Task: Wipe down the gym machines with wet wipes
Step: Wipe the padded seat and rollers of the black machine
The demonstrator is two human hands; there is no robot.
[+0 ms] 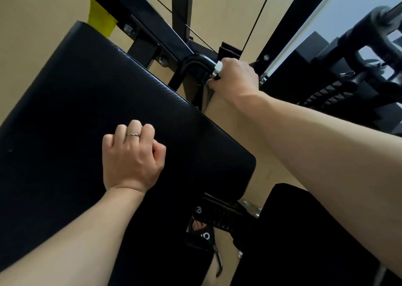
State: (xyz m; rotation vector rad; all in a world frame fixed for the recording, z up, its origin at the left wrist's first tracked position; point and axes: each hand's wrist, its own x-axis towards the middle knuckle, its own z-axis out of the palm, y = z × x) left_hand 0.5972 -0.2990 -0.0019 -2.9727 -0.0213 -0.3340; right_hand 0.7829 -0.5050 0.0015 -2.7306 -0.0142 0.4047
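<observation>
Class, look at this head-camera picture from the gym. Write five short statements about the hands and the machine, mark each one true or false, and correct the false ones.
1. The right hand grips a black handle bar with a white wet wipe round it. True.
2. The left hand holds a spray bottle. False: it holds nothing and rests, fingers curled, on the black pad.
3. A ring shows on a left-hand finger. True.
4. The pad is red. False: it is black.
5. Both hands are on the handle bar. False: only the right hand is.
</observation>
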